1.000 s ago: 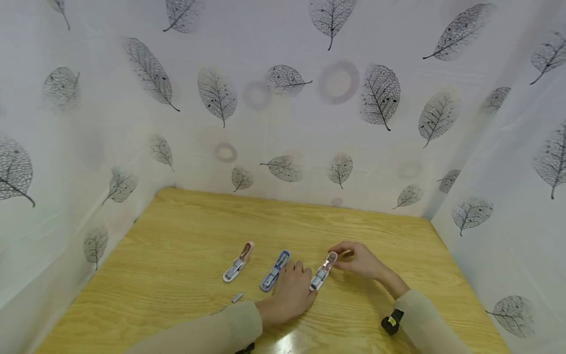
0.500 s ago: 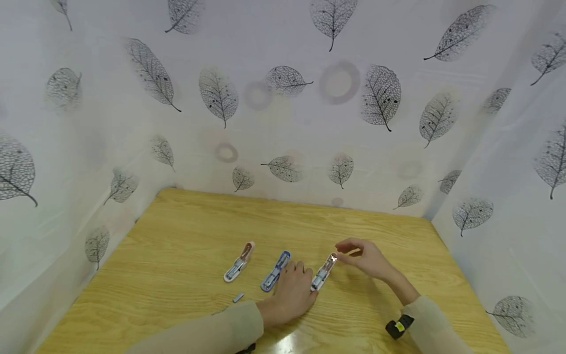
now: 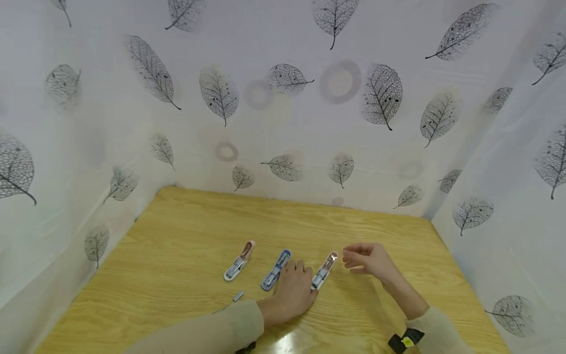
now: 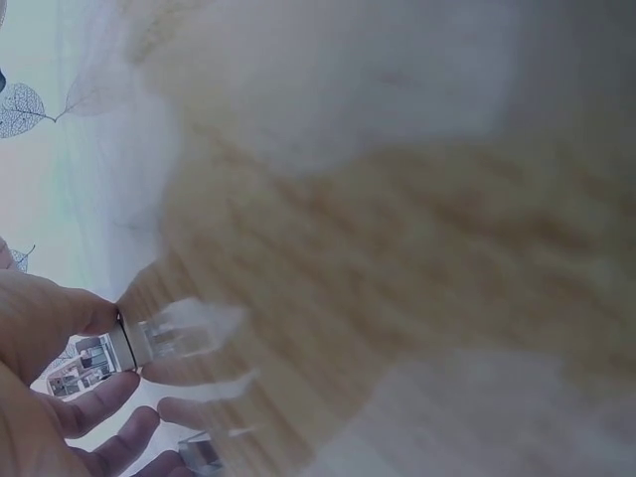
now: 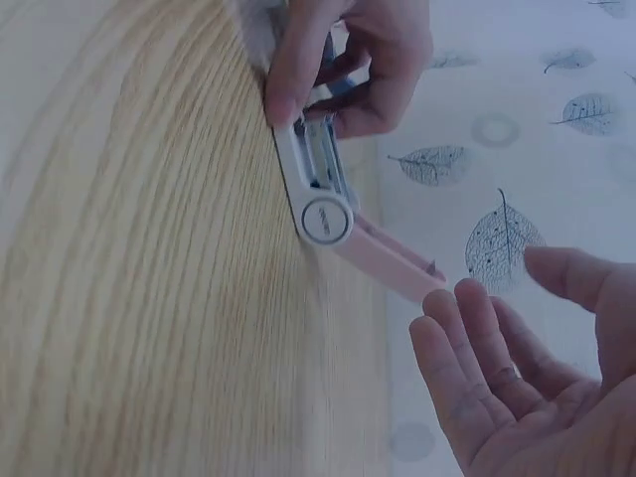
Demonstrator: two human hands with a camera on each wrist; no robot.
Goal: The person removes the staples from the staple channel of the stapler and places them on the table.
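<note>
A white-and-pink stapler [image 3: 325, 271] is opened out on the table, its pink arm [image 5: 393, 263] swung up in the right wrist view. My left hand [image 3: 294, 290] pinches its near end between thumb and index finger, also seen gripping the stapler [image 4: 129, 343] in the left wrist view. Just right of the stapler's far end hovers my right hand [image 3: 371, 263]. In the right wrist view its fingers [image 5: 472, 348] are spread and loosely bent, holding nothing, apart from the pink arm.
An opened blue stapler [image 3: 275, 270] lies just left of my left hand. Further left is another opened pink-and-white stapler [image 3: 239, 261]. A short grey strip of staples [image 3: 238, 296] lies nearer. Leaf-patterned curtains surround the wooden table [image 3: 199, 216].
My right hand has drawn away to the right from the far end of the stapler. My left hand and the staplers have stayed in place.
</note>
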